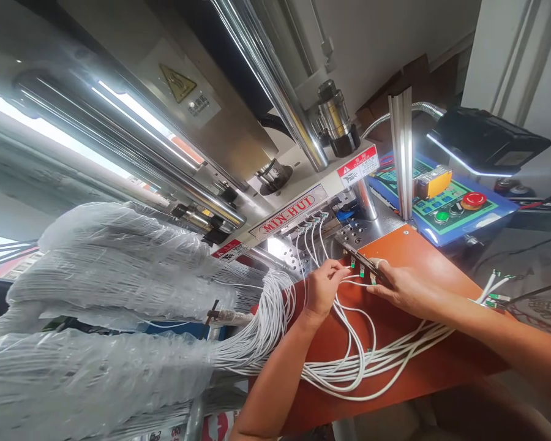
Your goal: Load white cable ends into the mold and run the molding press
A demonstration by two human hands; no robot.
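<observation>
My left hand pinches a white cable close to its end, where a small green circuit board shows. Under my right hand lies a dark metal bar, its fingers closed round the near end. Several green-and-silver connector ends sit along that bar, and their cables run off toward me over the orange tabletop. Beyond the hands, several more cables lead into the press, with their ends in a metal mould under its labelled plate.
A thick bundle of white cables, partly wrapped in clear plastic, spreads to the left. Steel columns rise above. To the right stand a blue control box with a red button and a black lamp. Loose cable ends lie beside my right forearm.
</observation>
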